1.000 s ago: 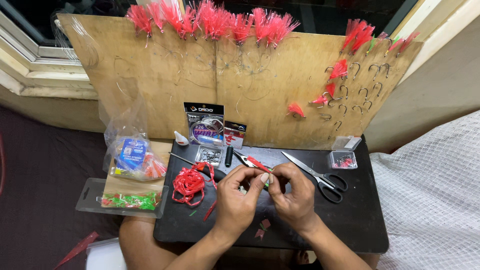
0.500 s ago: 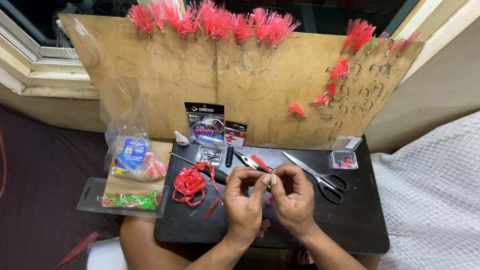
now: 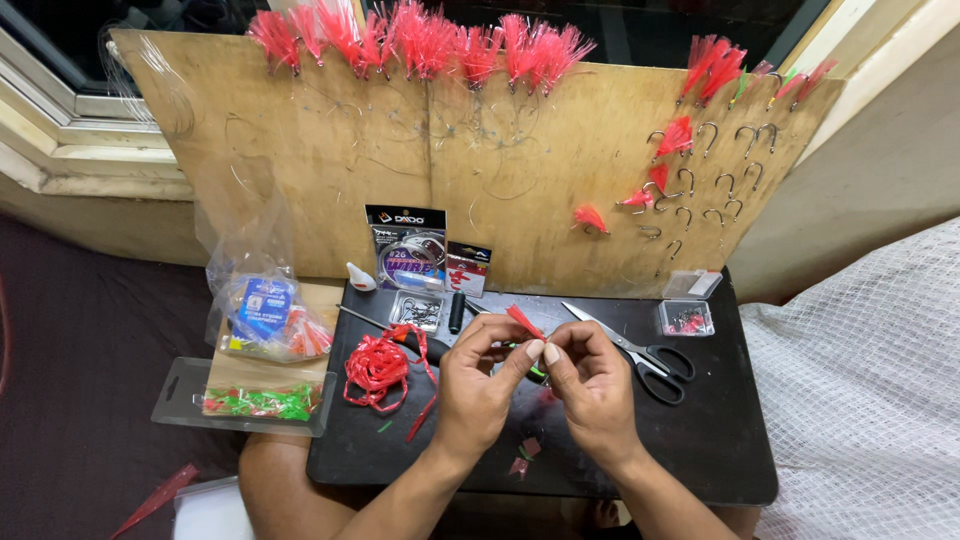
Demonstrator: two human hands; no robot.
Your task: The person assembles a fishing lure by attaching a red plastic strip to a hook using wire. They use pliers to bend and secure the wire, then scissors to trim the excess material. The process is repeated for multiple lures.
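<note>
Both hands, left hand [image 3: 480, 385] and right hand [image 3: 590, 385], pinching a red-feathered hook [image 3: 524, 322] above the tabletop [image 3: 720, 440]. Many finished on the board [image 3: 330, 170]; bare hooks [image 3: 735, 160] remaining.

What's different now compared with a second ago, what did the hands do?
Both hands stayed pinched together over the black tray. The left hand and right hand shifted slightly, and the red tuft they hold now sticks up above the fingertips. The scissors, red ribbon bundle and wooden board have not moved.
</note>
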